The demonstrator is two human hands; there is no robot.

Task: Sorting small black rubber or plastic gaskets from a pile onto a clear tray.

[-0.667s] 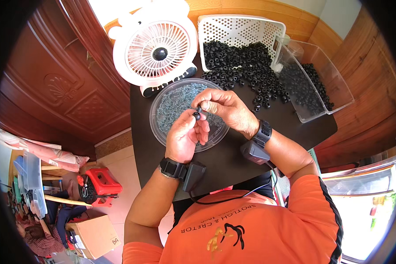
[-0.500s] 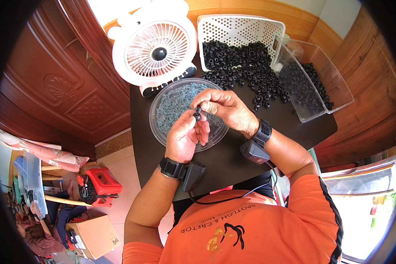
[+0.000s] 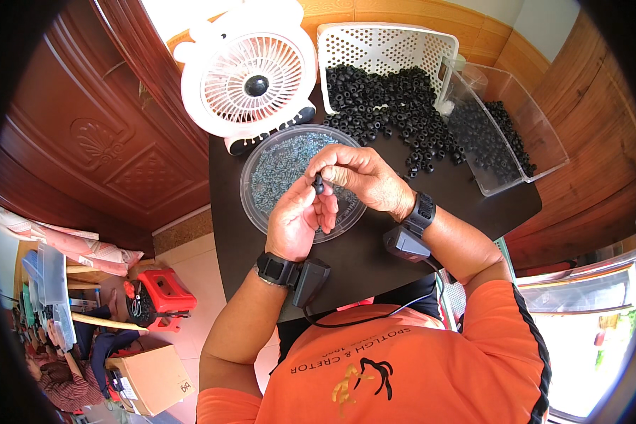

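A small black rounded piece [image 3: 319, 186] sits between my two hands, over the right part of a round clear tray [image 3: 248, 213]. My left hand [image 3: 294, 220] pinches it from below with thumb and forefinger, the other fingers curled loosely. My right hand [image 3: 364, 178] reaches in from the right, its thumb and forefinger closed at the piece's upper end. Whether it is one part or two pressed together cannot be made out. Many small shiny blue-grey bits [image 3: 279, 166] fill the tray beneath my hands.
A white perforated basket [image 3: 389, 42] lies tipped at the back, with hollow black pieces [image 3: 381, 92] spilling onto the dark table [image 3: 438, 205]. Right of it stands a clear bin [image 3: 537, 138] of similar pieces. A white fan [image 3: 256, 86] stands back left. A person [image 3: 67, 381] is at lower left.
The two dark shapes at my fingertips, earlier one above the other, now look joined into one upright piece. My right fingertips have shifted very slightly; my left hand stays put.
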